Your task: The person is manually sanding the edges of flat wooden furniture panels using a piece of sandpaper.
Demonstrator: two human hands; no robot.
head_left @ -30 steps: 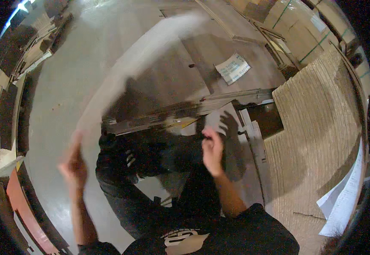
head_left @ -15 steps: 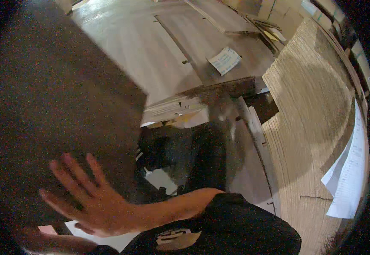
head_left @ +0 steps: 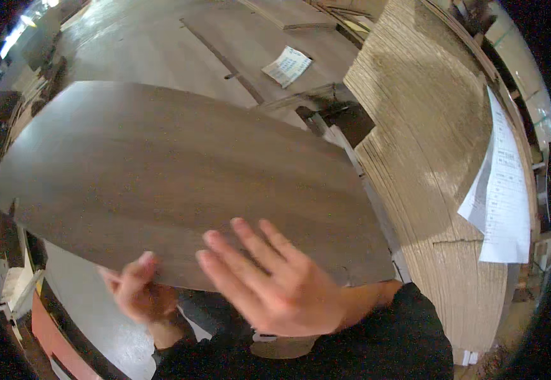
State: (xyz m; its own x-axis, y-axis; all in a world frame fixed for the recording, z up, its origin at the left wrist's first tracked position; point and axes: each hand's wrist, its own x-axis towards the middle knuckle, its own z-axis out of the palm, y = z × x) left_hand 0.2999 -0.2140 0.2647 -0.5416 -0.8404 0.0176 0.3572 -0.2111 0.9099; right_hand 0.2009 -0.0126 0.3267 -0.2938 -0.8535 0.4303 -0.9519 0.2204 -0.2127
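Note:
A wide brown wood-grain panel [head_left: 180,171] lies tilted across the view in front of me. My left hand [head_left: 141,292] grips its near edge, thumb on the upper face and the other fingers mostly hidden at the edge. Over the near part of the same face, my right hand [head_left: 281,288] is spread with fingers stretched out. It is slightly blurred, and whether the palm touches the panel I cannot tell.
Beyond the panel lie brown boards [head_left: 136,50] with a printed paper slip [head_left: 287,66] on top. To the right stands a tall stack of boards [head_left: 427,145], with white paper sheets [head_left: 506,190] hanging beside it. A reddish strip [head_left: 53,329] shows at lower left.
The panel has swung from standing high at the left to lying across the middle. My right hand has moved right, and my left hand has come into clear view at the near edge.

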